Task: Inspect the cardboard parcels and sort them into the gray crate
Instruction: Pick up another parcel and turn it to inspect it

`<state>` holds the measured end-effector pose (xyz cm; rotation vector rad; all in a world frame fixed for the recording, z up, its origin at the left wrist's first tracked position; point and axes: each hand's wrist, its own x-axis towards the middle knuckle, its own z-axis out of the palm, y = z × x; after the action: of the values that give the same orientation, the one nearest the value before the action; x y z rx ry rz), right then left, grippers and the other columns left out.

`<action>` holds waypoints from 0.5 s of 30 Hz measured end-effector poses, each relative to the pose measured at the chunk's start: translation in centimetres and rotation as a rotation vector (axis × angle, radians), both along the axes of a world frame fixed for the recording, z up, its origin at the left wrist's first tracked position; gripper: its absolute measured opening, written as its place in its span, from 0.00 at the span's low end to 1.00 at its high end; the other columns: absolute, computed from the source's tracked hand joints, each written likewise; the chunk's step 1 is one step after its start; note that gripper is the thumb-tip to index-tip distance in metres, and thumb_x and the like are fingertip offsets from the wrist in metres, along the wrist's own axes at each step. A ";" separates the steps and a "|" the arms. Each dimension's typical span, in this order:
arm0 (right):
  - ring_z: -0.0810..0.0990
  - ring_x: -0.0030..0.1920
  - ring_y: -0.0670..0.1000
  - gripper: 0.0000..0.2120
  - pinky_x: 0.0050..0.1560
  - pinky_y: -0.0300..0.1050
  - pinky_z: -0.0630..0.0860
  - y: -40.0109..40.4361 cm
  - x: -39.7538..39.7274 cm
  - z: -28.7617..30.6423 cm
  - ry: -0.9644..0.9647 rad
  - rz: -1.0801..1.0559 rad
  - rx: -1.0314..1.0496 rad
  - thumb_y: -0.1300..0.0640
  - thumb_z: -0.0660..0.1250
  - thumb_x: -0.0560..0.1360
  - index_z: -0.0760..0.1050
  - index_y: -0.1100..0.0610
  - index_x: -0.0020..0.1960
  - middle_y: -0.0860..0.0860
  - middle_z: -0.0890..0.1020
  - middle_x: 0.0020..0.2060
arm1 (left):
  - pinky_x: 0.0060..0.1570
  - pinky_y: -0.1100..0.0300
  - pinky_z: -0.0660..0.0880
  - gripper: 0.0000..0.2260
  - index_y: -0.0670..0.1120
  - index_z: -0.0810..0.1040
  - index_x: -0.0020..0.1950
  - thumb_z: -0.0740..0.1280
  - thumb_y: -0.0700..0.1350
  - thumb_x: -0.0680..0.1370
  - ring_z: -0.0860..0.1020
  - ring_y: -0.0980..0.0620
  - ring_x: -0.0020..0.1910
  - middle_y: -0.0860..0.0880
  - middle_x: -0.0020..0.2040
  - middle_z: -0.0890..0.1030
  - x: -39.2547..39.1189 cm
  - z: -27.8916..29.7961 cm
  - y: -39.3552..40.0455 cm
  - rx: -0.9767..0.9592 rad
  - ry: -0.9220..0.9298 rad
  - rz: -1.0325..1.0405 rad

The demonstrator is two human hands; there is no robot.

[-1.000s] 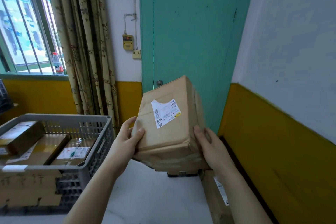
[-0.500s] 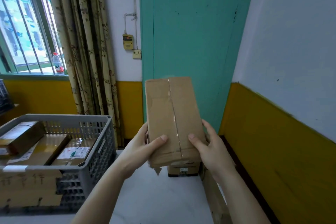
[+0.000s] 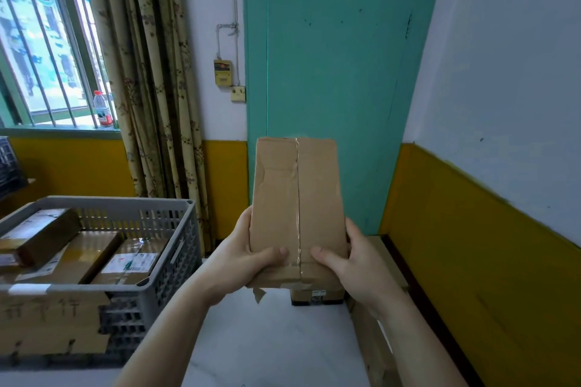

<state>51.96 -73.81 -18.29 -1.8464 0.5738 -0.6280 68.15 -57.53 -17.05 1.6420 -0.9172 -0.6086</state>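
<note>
Both hands grip one cardboard parcel (image 3: 297,207) at its lower end: left hand (image 3: 248,256) wraps the left edge w/ thumb across the front face, right hand (image 3: 344,256) mirrors it on the right edge, thumb just beside the tape seam. Parcel is held up in front of the person, long axis running up and away from the hands, taped seam face toward the camera, no label showing on this side. Loose tape flap hangs off the bottom left corner.

Gray crate (image 3: 163,248) sits to the left and lower than the parcel, on the left-hand side, so the left hand is the nearer one. It already holds several parcels, incl. a labelled one (image 3: 132,262) by its near right wall; some open room seems left toward the back right, by judgement.

More parcels sit below and behind the hands on the tabletop (image 3: 267,339), one small box (image 3: 316,292) right under the held one.

Likely step: inspection of this face, then a swing left and down; the long axis prob. needs laying flat to fit.
</note>
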 end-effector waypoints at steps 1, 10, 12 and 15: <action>0.81 0.57 0.37 0.20 0.61 0.44 0.80 0.1 0.2 0.1 -0.006 -0.014 -0.009 0.47 0.75 0.75 0.71 0.31 0.61 0.30 0.82 0.54 | 0.46 0.63 0.82 0.40 0.63 0.58 0.76 0.75 0.62 0.69 0.83 0.55 0.55 0.58 0.62 0.78 -0.2 0.2 -0.1 -0.005 0.023 0.044; 0.75 0.46 0.22 0.11 0.38 0.23 0.73 0.1 0.4 0.4 0.037 -0.089 -0.078 0.41 0.72 0.76 0.69 0.33 0.51 0.22 0.79 0.43 | 0.43 0.63 0.81 0.27 0.59 0.61 0.70 0.71 0.60 0.77 0.82 0.55 0.55 0.58 0.60 0.77 -0.8 -0.1 -0.5 0.000 0.019 0.206; 0.77 0.44 0.26 0.12 0.36 0.26 0.74 0.0 0.7 0.7 0.014 -0.140 -0.076 0.37 0.71 0.75 0.69 0.36 0.51 0.29 0.79 0.44 | 0.40 0.65 0.79 0.31 0.57 0.62 0.67 0.70 0.67 0.72 0.82 0.56 0.53 0.58 0.58 0.77 -1.0 0.4 -0.8 -0.002 0.020 0.248; 0.78 0.42 0.33 0.15 0.35 0.29 0.71 0.0 1.0 1.0 0.030 -0.202 -0.155 0.37 0.71 0.75 0.68 0.43 0.50 0.35 0.78 0.44 | 0.44 0.63 0.78 0.32 0.58 0.64 0.68 0.69 0.69 0.69 0.80 0.58 0.54 0.59 0.58 0.78 -1.4 0.5 -1.0 -0.026 -0.061 0.290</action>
<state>52.96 -73.78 -17.33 -1.9601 0.7559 -0.7989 66.78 -58.56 -16.57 1.7371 -0.7086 -0.3478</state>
